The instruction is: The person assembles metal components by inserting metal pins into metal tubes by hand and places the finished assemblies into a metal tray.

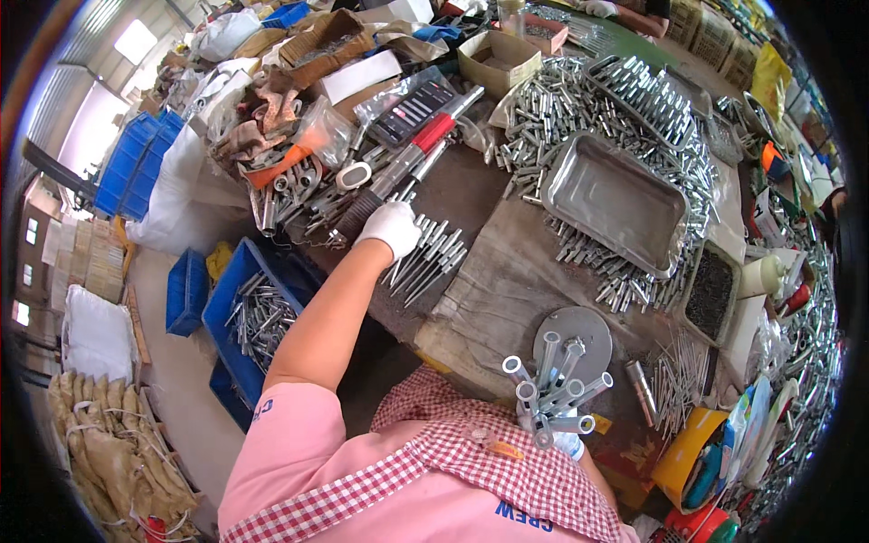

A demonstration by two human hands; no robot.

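My left hand (391,231), in a white glove, reaches out to the upper end of a row of slim metal rods (430,262) lying on the bench. Its fingers are curled in against the rods; what they pinch, if anything, is hidden. Close to my apron, a bunch of shiny metal tubes (563,395) splays upward, open ends facing me. My right hand (568,443), gloved too, is around the bunch from behind and mostly covered by it. Just beyond the tubes lies a round metal disc (593,335).
An empty metal tray (615,199) rests on a heap of short metal tubes (552,118). A red-and-silver tool (425,136) lies beyond my left hand. Blue bins (226,312) stand left, a tub of dark small parts (715,290) right. Another person's gloved hand (597,8) shows far off.
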